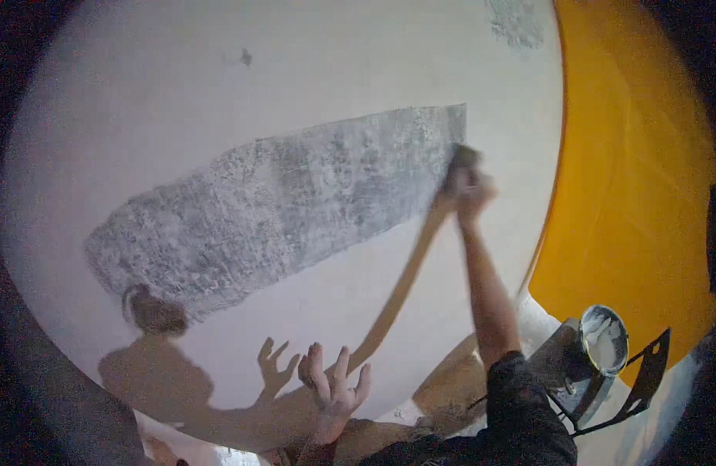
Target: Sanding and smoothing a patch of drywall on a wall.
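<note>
My right arm stretches up to a white wall [358, 46], where my right hand [473, 189] is closed on a dark hand tool [463, 159]. Motion blurs both, so the tool's exact kind is unclear. It is at the right end of a long grey patch [288, 194], mottled and streaky, that slants up from lower left to upper right. My left hand [338, 388] is raised low in front of the wall, fingers spread, holding nothing. Whether its fingertips touch the wall I cannot tell.
At the lower right, a bucket [605, 342] with whitish paste inside stands by a dark metal frame [645, 373]. An orange-yellow wall [630, 179] adjoins on the right. Shadows of my head and arms fall on the white wall. A smaller grey patch [516, 22] shows at the top.
</note>
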Demonstrator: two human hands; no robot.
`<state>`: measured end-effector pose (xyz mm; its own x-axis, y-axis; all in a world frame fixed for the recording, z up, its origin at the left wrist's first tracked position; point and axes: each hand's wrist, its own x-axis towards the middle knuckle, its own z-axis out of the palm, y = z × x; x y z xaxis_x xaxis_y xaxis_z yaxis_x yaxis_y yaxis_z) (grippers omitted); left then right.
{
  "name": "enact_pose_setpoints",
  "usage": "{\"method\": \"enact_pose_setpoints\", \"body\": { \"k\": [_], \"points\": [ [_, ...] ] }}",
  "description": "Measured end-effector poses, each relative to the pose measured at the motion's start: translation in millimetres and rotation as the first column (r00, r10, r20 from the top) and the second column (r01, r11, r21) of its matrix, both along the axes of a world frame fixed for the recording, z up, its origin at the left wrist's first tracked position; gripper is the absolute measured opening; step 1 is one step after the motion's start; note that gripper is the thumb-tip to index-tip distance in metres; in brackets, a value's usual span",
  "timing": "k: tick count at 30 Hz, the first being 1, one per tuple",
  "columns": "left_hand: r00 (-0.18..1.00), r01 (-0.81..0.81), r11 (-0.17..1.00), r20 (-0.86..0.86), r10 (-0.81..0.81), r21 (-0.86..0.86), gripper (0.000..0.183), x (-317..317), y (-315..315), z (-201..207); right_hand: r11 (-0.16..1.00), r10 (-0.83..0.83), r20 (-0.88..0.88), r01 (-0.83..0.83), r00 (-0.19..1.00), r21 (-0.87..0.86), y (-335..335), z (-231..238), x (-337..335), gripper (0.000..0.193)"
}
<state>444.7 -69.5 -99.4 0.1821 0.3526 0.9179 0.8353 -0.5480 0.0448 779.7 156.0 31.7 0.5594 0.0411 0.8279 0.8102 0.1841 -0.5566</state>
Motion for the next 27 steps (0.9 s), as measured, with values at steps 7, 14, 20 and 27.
{"method": "enact_pose_setpoints", "body": {
  "k": [7,14,20,27],
  "points": [
    [0.989,0.103,0.989,0.118,-0.091,-0.105,0.047,9.9,15.7,-8.7,0.997,-0.043,0.217,0.027,0.975,0.074,-24.9,-75.6,25.7,0.017],
    [0.941,0.296,0.923,0.239,-0.237,-0.248,0.059,63.6,27.8,-7.3,0.564,0.825,0.152,-0.803,0.544,-0.191,-115.0,-122.1,-141.2,0.012],
    [0.842,0.488,0.718,0.482,-0.24,-0.496,0.036,91.8,28.1,-47.7,0.367,0.859,-0.35,-0.926,0.373,-0.086,-198.8,-173.9,-97.6,0.021],
    [0.841,0.538,0.426,0.428,-0.331,-0.728,0.018,193.6,18.1,-90.0,0.314,0.74,-0.594,-0.943,0.314,-0.108,-269.2,-254.2,23.5,0.024]
  ]
}}
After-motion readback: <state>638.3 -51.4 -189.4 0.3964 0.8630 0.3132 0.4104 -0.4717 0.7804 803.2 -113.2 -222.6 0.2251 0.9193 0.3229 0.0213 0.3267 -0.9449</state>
